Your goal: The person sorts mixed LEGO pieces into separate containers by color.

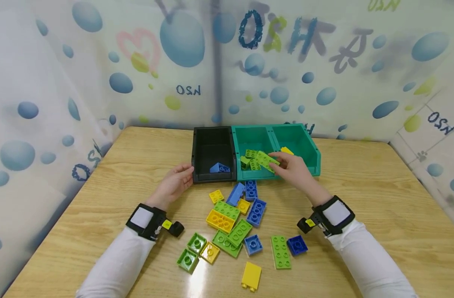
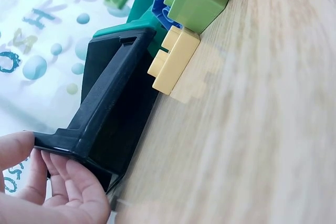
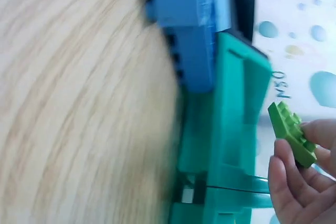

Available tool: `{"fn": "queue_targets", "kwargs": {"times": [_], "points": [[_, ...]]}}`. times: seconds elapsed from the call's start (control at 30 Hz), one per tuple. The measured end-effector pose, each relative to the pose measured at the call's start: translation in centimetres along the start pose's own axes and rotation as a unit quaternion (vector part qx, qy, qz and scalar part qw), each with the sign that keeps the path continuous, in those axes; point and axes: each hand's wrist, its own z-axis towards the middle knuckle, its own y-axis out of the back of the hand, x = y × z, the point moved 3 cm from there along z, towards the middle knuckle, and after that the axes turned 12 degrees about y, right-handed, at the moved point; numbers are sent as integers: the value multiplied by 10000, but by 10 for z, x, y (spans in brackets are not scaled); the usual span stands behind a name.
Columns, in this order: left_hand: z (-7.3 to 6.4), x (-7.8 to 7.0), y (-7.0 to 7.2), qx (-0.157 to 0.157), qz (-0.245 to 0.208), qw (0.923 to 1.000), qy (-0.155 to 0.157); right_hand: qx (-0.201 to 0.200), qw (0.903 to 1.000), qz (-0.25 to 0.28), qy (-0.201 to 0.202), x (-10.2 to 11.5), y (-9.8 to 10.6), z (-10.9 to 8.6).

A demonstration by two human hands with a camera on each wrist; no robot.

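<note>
A light green building brick [image 3: 292, 134] is pinched between the thumb and fingers of my right hand [image 1: 295, 169], above the middle green bin [image 1: 254, 138]. Several more green bricks [image 1: 251, 154] lie in that bin. My left hand [image 1: 175, 184] grips the side rim of the black bin [image 2: 113, 114], thumb above and fingers curled beneath its edge. Inside the black bin rest blue bricks [image 1: 219, 167]. A yellow brick [image 1: 286, 150] sits in the right green bin [image 1: 292, 138], partly hidden by my right hand.
Loose blue, green and yellow bricks are scattered on the wooden table [image 1: 137, 157] in front of the bins, among them a long green brick [image 1: 281, 251], a dark blue brick [image 1: 297, 245] and a yellow brick [image 1: 251, 275]. A patterned curtain [image 1: 156, 91] stands behind the table.
</note>
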Motion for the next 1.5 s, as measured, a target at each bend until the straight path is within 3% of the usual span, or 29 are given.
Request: {"fn": "queue_targets", "kwargs": {"times": [0.2,0.67,1.03,1.33,1.5], "points": [[0,1,0,79,-29,10000,1,317,9938,-1019,304,-3,-14,12],[-1,1,-1,53,-29,10000,-36,322,9687,-2364,685,4,-22,17],[-2,0,-1,36,28,10000,-22,360,9647,-2377,1078,1,-25,15],[-2,0,-2,50,-68,10000,-46,408,9538,-2621,1414,0,-25,13],[-2,0,-1,98,-235,9997,-43,712,9544,-2503,1462,4,-23,10]]}}
